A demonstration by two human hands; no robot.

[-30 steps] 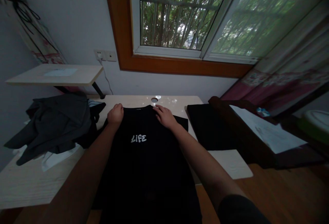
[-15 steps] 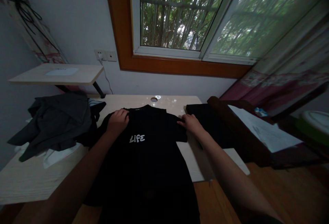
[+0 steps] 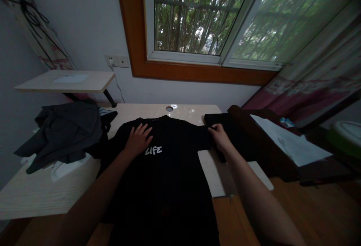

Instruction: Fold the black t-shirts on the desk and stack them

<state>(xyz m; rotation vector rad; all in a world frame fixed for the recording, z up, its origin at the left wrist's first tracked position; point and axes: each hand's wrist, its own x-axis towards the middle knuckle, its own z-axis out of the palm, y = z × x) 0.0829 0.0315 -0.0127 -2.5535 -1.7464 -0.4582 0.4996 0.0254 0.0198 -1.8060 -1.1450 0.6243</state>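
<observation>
A black T-shirt point(image 3: 172, 178) with white "LIFE" lettering lies spread over the table, collar toward the wall and lower part reaching past the front edge. My left hand point(image 3: 138, 140) rests flat on its chest, fingers spread, partly covering the first letter. At the end of the sleeve on the right, my right hand point(image 3: 220, 136) pinches the cuff between thumb and fingers. Just beyond that hand lies a folded black cloth point(image 3: 239, 140). The shirt's other sleeve runs in toward a clothes pile, where its end is hard to make out.
A heap of dark grey clothes point(image 3: 70, 131) with white cloth beneath sits on the left of the table point(image 3: 34, 197). Behind it stands a raised shelf point(image 3: 96, 82) with a paper. On the right, a dark brown piece of furniture point(image 3: 270, 140) carries a white sheet point(image 3: 290, 140).
My left hand has moved from the shoulder onto the chest, fingers now spread. My right hand has shifted right with the sleeve, which is straighter; the lettering now reads clearly.
</observation>
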